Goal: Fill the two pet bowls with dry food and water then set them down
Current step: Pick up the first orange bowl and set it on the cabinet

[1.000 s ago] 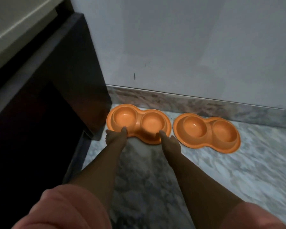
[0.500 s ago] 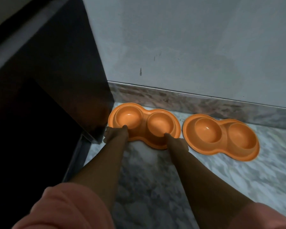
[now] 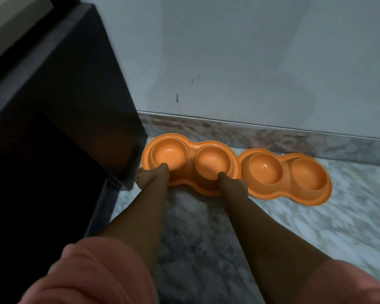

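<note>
Two orange double pet bowls sit by the wall on the marble floor. The left bowl (image 3: 215, 148) is gripped at its near rim by both hands: my left hand (image 3: 150, 177) holds the rim beside the left cup with the thumb on top, and my right hand (image 3: 234, 186) holds the rim beside the right cup. Its near edge looks slightly lifted off the floor. The right bowl (image 3: 286, 160) lies flat on the floor, just right of my right hand. All the cups look empty.
A dark cabinet (image 3: 59, 128) stands close on the left, its corner next to the left bowl. A pale wall (image 3: 250, 62) with a marble skirting (image 3: 272, 137) runs right behind the bowls. Marble floor (image 3: 305, 227) spreads toward me and to the right.
Both hands have closed on the left bowl's near rim and its near edge has come up a little. The view has shifted closer.
</note>
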`<state>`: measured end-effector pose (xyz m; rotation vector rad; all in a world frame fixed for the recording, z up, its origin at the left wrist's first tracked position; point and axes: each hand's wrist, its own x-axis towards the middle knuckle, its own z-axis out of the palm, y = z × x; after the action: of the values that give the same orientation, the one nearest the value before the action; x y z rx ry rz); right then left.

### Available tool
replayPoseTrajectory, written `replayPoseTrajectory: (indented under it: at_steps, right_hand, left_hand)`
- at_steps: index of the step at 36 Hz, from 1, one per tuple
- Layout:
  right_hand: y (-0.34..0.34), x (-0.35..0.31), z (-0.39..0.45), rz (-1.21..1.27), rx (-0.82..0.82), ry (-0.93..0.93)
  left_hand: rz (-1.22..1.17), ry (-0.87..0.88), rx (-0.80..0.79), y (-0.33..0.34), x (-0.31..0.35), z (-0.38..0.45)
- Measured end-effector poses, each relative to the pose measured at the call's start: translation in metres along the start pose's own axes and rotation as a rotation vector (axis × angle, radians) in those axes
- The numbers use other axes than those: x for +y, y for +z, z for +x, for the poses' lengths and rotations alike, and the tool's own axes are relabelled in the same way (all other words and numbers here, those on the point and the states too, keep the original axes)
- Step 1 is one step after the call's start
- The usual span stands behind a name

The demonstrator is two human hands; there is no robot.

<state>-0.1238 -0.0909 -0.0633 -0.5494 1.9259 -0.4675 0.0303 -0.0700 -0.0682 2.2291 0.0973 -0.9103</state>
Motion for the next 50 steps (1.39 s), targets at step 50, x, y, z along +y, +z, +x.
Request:
replayPoseTrajectory:
  at_steps: [50]
  right_hand:
    - [-0.433, -0.222, -0.804, 0.225, 0.019, -0.225]
  left_hand:
    - [-0.318, 0.208, -0.201, -0.610, 0.265, -0.672]
